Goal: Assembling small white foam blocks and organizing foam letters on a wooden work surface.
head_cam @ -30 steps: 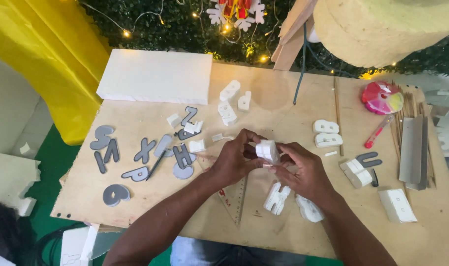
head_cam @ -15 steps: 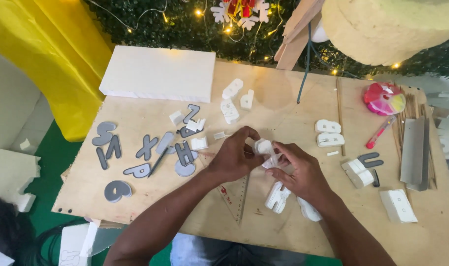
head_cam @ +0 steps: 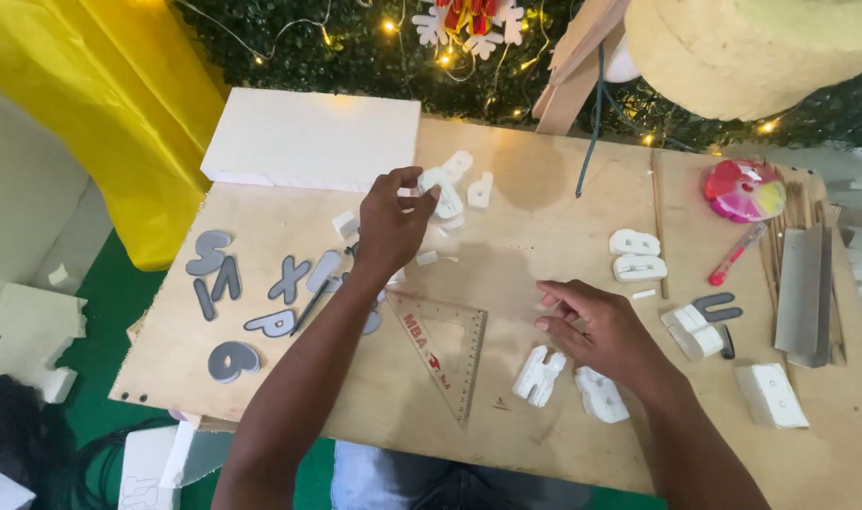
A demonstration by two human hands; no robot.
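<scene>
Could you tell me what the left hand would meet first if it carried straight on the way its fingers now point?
Probably the white foam letter pieces just beyond the left hand, then the white foam board; depth is uncertain.

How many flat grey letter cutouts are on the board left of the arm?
5: two at the far left, one right of them, two nearer the front edge. The arm may hide more.

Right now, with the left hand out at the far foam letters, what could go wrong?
1. The left hand reaches into the loose white foam letters; a nudge could scatter them, maybe toward the foam sheet.
2. Its forearm crosses the grey letters and clear set square; pulling back may drag them.
3. The right hand hovers beside the near foam letters and could bump them.
</scene>
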